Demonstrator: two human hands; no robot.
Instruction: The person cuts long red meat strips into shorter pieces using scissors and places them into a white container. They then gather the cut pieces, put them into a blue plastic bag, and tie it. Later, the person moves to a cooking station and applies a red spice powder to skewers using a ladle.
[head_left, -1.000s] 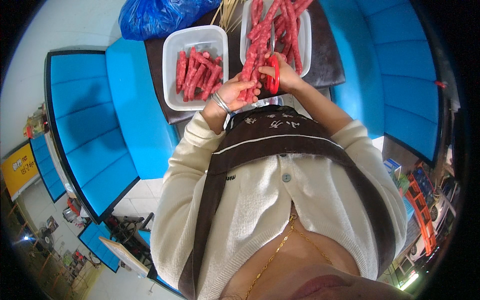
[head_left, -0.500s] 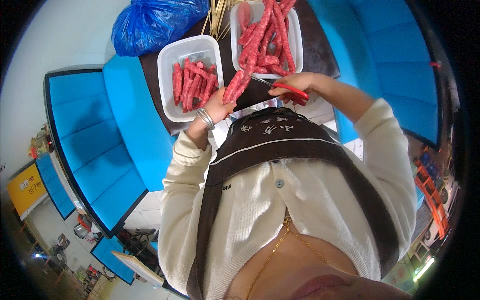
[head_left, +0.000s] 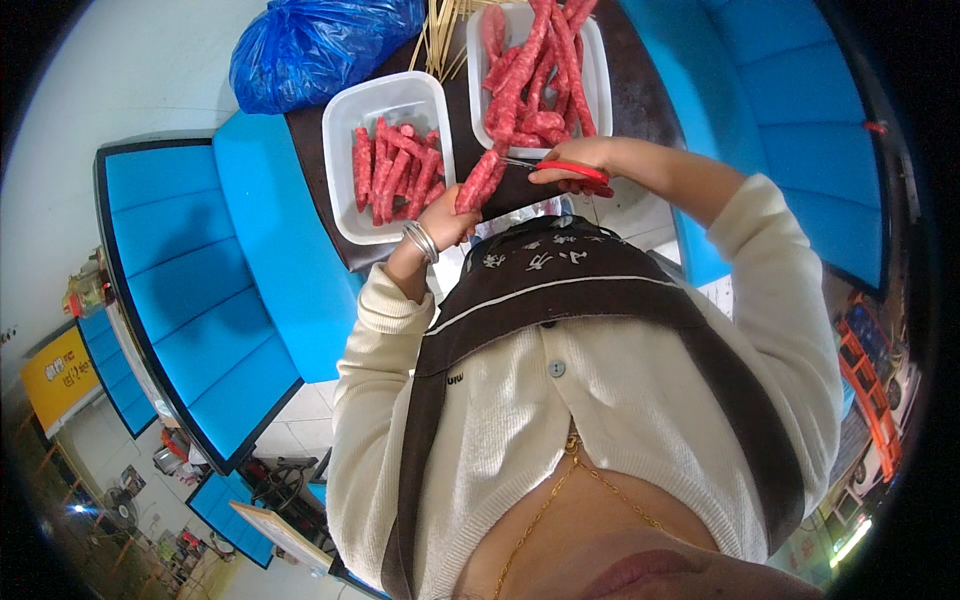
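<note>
My left hand (head_left: 447, 217) is closed around red raw sausages (head_left: 478, 184), near the dark table's front edge. From them a sausage strand runs up into the right white tub (head_left: 603, 70), where long linked sausages (head_left: 535, 75) are heaped over the rim. In my right hand (head_left: 580, 160) are red-handled scissors (head_left: 575, 170). Their metal blades reach the upper end of the held sausages; whether they are closed on the strand I cannot tell. Short cut sausages (head_left: 398, 172) lie in the left white tub (head_left: 335, 150), just beyond my left hand.
A blue plastic bag (head_left: 315, 52) sits at the table's far left. Thin wooden skewers (head_left: 436, 40) lie between it and the right tub. Blue padded seats (head_left: 265, 240) flank the dark table (head_left: 640, 85) on both sides.
The view has shifted slightly. The scissors have turned a little, their blades staying at the upper end of the held sausages. Both hands keep their grip.
</note>
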